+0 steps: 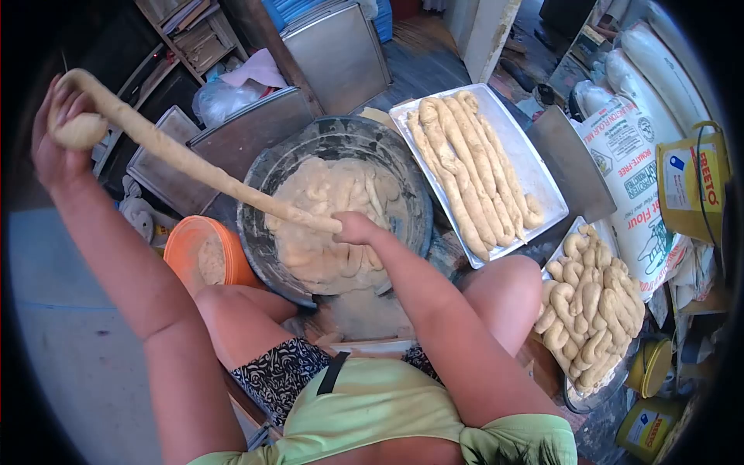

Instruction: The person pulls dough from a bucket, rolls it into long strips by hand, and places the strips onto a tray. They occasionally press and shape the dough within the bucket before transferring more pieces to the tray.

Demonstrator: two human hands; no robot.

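A long dough rope (201, 170) stretches in the air between my two hands, across the left part of the big black tub (256, 167). My left hand (66, 143), raised at the far upper left, is wrapped round one end, which loops over the fingers and ends in a rounded lump. Closed on the other end is my right hand (358, 229), above the tub. Floury dough (333, 186) fills the tub's bottom. Right of it, a metal tray (535, 174) holds several long dough ropes (473, 167) side by side.
An orange bucket (198, 240) with flour stands left of the tub. Shorter twisted dough pieces (593, 310) are heaped on a tray at the lower right. Flour sacks (628, 167) and yellow buckets (691, 186) line the right side. Metal sheets (337, 58) lean behind the tub.
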